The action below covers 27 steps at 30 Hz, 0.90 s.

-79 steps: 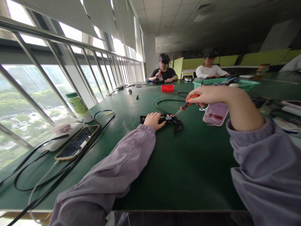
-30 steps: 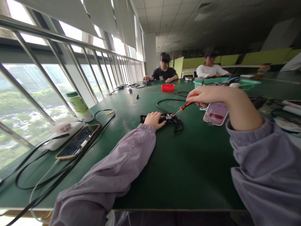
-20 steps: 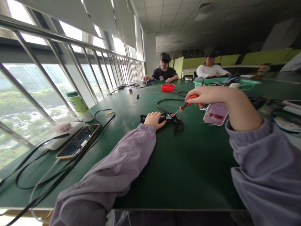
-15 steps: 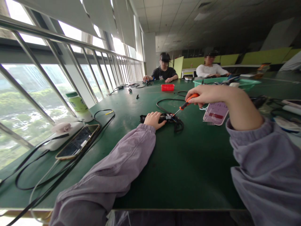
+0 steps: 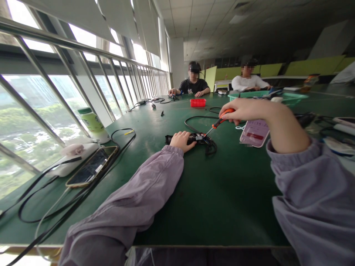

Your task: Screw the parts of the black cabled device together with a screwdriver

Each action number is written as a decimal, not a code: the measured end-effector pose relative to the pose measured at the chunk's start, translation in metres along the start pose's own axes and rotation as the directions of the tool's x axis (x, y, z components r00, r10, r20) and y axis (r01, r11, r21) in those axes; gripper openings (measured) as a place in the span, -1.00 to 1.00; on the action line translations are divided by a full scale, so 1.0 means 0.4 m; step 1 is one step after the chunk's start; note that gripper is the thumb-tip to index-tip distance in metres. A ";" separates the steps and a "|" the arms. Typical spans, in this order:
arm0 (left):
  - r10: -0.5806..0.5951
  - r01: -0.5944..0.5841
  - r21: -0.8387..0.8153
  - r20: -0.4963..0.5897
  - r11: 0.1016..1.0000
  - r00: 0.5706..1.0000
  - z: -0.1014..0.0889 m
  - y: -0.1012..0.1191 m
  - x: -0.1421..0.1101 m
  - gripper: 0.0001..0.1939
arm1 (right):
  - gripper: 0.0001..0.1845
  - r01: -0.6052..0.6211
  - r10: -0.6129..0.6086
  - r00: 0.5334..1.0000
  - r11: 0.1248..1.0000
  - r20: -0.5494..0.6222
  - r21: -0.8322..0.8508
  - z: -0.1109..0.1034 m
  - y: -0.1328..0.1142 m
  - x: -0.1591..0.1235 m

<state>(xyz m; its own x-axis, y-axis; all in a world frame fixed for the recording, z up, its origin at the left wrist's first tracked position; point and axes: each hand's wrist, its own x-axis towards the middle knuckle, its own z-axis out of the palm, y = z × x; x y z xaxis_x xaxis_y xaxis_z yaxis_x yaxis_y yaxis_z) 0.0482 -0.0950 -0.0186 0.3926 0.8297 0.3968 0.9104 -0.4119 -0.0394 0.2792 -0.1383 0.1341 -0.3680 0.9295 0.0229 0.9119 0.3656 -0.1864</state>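
On the green table (image 5: 210, 207) lies a black device with a strap or cord and exposed wires (image 5: 202, 138); its exact kind I cannot make out. My left hand (image 5: 182, 142) is wrapped over its left part, pressing it to the tabletop. In my right hand (image 5: 244, 110) is a screwdriver (image 5: 220, 122) with an orange and black handle. Its thin metal shaft slants down to the left, and the tip is at the coloured wires on the device's right end. A black cable (image 5: 191, 119) curves away behind the device.
A phone with a pink screen (image 5: 253, 133) stands right of the device. At left are another phone (image 5: 93, 168), a white box (image 5: 66, 162), a green-labelled bottle (image 5: 94, 125) and cables. Farther off are a red basket (image 5: 198, 103), a green basket (image 5: 295, 99) and two seated people.
Almost nothing differs. The screwdriver handle has shifted or turned very slightly in my right hand, while my left hand and the device stay in place.
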 end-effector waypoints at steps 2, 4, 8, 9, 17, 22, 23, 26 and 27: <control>0.001 -0.001 -0.005 -0.003 1.000 1.000 -0.001 0.001 0.000 -0.55 | -0.64 0.000 0.000 1.000 1.000 -0.002 -0.002 0.000 -0.002 0.000; -0.003 0.003 -0.012 -0.004 1.000 1.000 -0.003 0.002 0.000 -0.56 | -0.65 -0.006 0.006 1.000 1.000 -0.006 -0.005 0.000 -0.003 0.001; -0.011 0.011 -0.015 0.004 1.000 1.000 -0.007 0.006 -0.001 -0.56 | -0.64 -0.016 0.016 1.000 1.000 -0.012 -0.009 0.003 -0.002 0.003; -0.011 0.011 -0.014 0.006 1.000 1.000 -0.007 0.006 -0.001 -0.56 | -0.63 -0.016 0.016 1.000 1.000 -0.011 -0.007 0.004 0.000 0.004; -0.004 0.004 0.013 0.003 1.000 1.000 -0.001 0.002 0.001 -0.55 | -0.44 -0.094 0.096 0.995 0.994 0.041 -0.056 0.006 -0.007 0.007; -0.007 0.006 0.014 0.014 1.000 1.000 0.000 -0.001 0.002 -0.55 | -0.65 0.031 -0.031 0.999 1.000 -0.026 -0.006 0.003 -0.008 0.002; -0.011 0.010 0.014 0.017 1.000 1.000 -0.001 -0.001 0.002 -0.56 | -0.62 0.039 -0.039 0.998 0.999 -0.041 -0.015 0.002 -0.007 0.001; -0.013 0.012 0.011 0.017 1.000 1.000 -0.003 0.001 0.001 -0.56 | -0.60 0.029 -0.030 0.999 1.000 -0.037 -0.010 0.001 -0.006 -0.002; -0.010 0.010 0.009 0.014 1.000 1.000 -0.004 0.002 0.000 -0.56 | -0.63 0.019 -0.019 1.000 1.000 -0.013 0.010 0.002 -0.007 -0.003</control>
<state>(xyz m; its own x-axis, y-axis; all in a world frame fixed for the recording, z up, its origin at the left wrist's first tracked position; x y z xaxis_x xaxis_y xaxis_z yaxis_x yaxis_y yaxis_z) 0.0486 -0.0959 -0.0170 0.3853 0.8392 0.3839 0.9154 -0.4002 -0.0438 0.2768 -0.1406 0.1339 -0.3826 0.9231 0.0395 0.9028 0.3826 -0.1962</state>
